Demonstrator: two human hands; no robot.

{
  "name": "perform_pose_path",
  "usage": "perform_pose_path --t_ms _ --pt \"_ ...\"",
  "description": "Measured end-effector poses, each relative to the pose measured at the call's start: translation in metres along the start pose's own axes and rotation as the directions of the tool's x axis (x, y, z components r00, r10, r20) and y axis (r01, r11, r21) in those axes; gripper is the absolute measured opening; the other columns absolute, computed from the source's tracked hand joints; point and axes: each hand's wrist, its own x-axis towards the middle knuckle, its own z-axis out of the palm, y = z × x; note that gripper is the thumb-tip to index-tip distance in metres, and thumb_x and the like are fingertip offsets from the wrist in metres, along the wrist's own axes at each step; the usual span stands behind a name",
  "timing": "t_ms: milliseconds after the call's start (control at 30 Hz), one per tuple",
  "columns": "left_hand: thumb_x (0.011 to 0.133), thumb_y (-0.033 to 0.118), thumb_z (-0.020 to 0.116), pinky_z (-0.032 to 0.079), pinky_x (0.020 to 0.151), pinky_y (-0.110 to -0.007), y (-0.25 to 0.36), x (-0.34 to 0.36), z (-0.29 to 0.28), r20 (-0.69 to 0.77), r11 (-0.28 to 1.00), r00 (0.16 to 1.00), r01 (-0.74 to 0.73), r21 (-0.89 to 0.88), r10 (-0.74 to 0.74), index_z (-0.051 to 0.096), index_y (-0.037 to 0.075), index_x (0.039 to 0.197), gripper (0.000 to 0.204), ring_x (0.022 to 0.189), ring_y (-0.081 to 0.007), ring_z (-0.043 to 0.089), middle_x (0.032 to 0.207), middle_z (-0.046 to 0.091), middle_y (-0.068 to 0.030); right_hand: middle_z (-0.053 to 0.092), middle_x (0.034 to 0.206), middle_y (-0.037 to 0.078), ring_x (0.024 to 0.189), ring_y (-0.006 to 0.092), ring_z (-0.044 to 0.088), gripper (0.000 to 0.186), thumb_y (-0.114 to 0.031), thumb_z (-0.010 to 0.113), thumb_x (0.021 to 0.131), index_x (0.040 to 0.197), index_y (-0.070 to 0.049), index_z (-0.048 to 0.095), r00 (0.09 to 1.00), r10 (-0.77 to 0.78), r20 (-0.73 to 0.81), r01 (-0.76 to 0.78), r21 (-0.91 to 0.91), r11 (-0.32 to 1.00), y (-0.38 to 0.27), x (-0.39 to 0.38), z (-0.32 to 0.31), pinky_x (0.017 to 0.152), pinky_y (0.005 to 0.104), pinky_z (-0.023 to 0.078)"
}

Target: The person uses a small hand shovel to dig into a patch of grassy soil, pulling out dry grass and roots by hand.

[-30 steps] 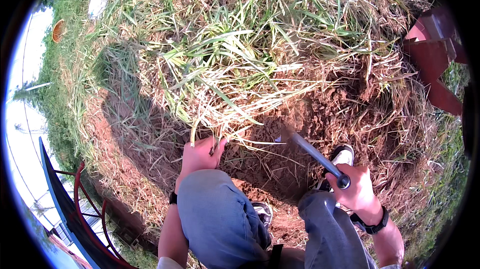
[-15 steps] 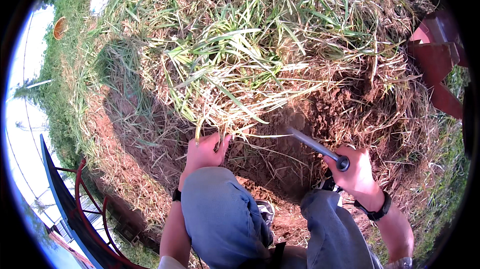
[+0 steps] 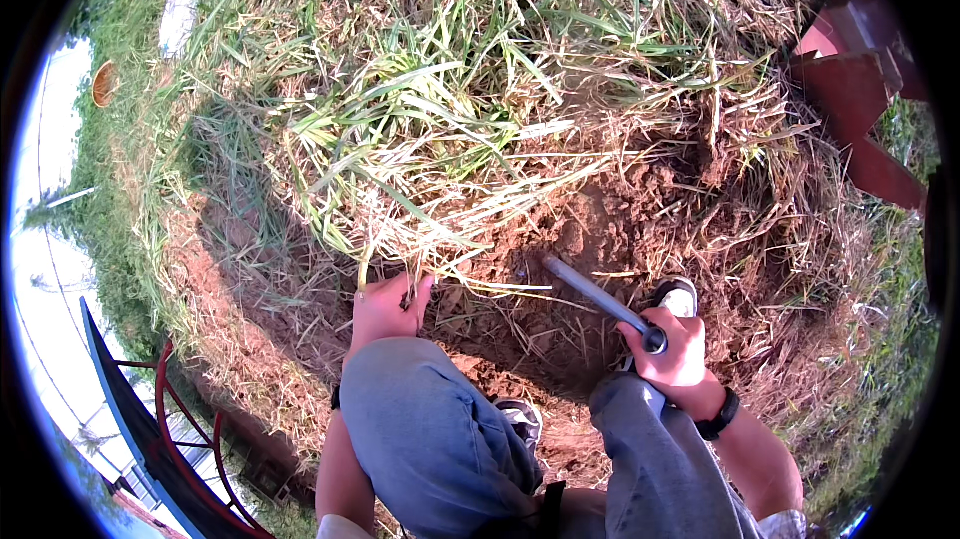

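Note:
My left hand (image 3: 388, 307) is closed around the base of a grass clump (image 3: 385, 209), whose long green and straw-coloured blades spread away from me over the soil. To its right, my right hand (image 3: 672, 347) grips a grey metal tool (image 3: 595, 293) by its tube-like end, which shows a round hollow opening. The tool's narrow length slants up and left over the reddish-brown soil (image 3: 585, 224), below the tips of the long blades. Its far end lies close to the ground; whether it touches cannot be made out.
My bent knees (image 3: 420, 404) frame the near ground, with a shoe (image 3: 520, 421) between them and another (image 3: 678, 299) beside my right hand. Dark red metal pieces (image 3: 848, 89) stand at the right. A curved dark panel with red bars (image 3: 150, 439) is at lower left.
The view has shifted slightly, carrying most things leftward. My right hand and the tool have swung a little toward the left, uncovering more of the shoe. My left hand keeps its hold on the grass.

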Motion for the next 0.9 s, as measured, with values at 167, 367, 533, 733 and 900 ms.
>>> perform_pose_path --t_ms 167,367,533,733,900 --pt "0.098 0.024 0.076 0.041 0.05 -0.045 0.003 -0.006 -0.012 -0.088 0.998 0.994 -0.061 -0.014 0.059 0.065 0.004 0.076 0.031 0.051 -0.0379 0.055 0.06 0.059 -0.0165 0.063 0.059 0.01 0.046 0.0295 0.063 0.023 -0.013 0.087 0.083 0.082 -0.005 0.066 0.996 -0.059 0.068 0.06 -0.017 0.998 -0.021 -0.002 -0.006 0.044 0.0395 0.049" --pt "0.097 0.025 0.078 0.042 0.051 -0.043 -0.002 -0.007 -0.01 -0.054 0.995 0.998 0.013 -0.096 -0.018 0.067 0.003 0.079 0.03 0.05 -0.0352 0.053 0.061 0.059 -0.0162 0.059 0.057 0.01 0.044 0.0268 0.063 0.02 -0.01 0.084 0.085 0.079 -0.004 0.065 0.968 0.035 0.249 0.03 -0.256 0.966 -0.064 0.021 -0.115 0.041 0.0377 0.046" --pt "0.096 0.022 0.078 0.046 0.053 -0.042 0.009 -0.005 -0.01 -0.101 0.993 0.995 -0.003 -0.122 -0.009 0.074 0.003 0.089 0.02 0.053 -0.0355 0.058 0.064 0.063 -0.0168 0.059 0.055 0.014 0.046 0.0341 0.063 0.029 -0.016 0.08 0.089 0.072 -0.005 0.06 0.931 0.039 0.364 0.065 -0.268 0.961 -0.064 0.085 -0.08 0.045 0.0423 0.05" --pt "0.093 0.023 0.08 0.051 0.056 -0.043 0.004 -0.007 -0.017 -0.068 0.998 0.997 0.029 -0.048 -0.033 0.076 0.005 0.091 0.018 0.058 -0.0388 0.064 0.066 0.065 -0.019 0.061 0.058 0.013 0.047 0.0334 0.064 0.026 -0.017 0.081 0.089 0.075 -0.005 0.064 0.985 0.004 0.172 0.025 -0.168 0.985 -0.022 0.026 -0.032 0.046 0.0416 0.051" --pt "0.093 0.022 0.079 0.05 0.055 -0.043 0.001 -0.011 -0.012 -0.008 0.997 0.999 0.05 -0.052 -0.05 0.076 0.006 0.09 0.016 0.055 -0.0387 0.063 0.063 0.064 -0.0181 0.063 0.059 0.011 0.046 0.0292 0.064 0.021 -0.01 0.087 0.084 0.079 -0.004 0.067 1.0 -0.017 -0.013 0.017 -0.02 1.0 0.012 -0.001 -0.013 0.044 0.0366 0.049"
